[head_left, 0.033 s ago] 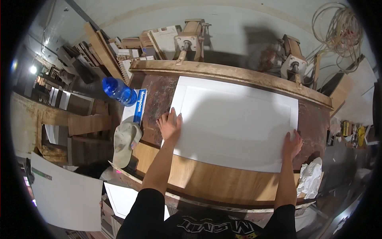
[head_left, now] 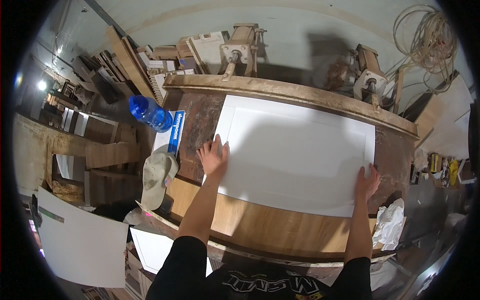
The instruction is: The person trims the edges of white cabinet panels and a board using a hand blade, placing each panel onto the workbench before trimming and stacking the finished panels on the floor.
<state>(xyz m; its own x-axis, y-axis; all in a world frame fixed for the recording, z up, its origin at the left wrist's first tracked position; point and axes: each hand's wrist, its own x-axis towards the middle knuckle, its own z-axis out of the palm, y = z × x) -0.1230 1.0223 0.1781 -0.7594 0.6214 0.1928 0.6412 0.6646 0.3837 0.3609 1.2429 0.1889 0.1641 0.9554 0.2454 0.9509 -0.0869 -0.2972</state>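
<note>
A white rectangular panel [head_left: 295, 155] with a raised border lies flat on the workbench in front of me. My left hand [head_left: 213, 157] rests at its left edge, fingers spread, thumb touching the panel's face. At the opposite edge sits my right hand [head_left: 367, 182], its thumb apart from the fingers and straddling the border. Neither hand lifts the panel. Beneath its near side shows a wood-grain board [head_left: 280, 227]. Undersides of both hands are hidden.
A wooden bar [head_left: 290, 95] with two clamp cylinders [head_left: 239, 52] runs behind the panel. To the left are a blue bottle [head_left: 150, 114], a notebook [head_left: 175, 132] and a cap [head_left: 159, 180]. Crumpled white paper [head_left: 389, 225] lies at the right, and coiled hose [head_left: 427, 45] hangs on the wall.
</note>
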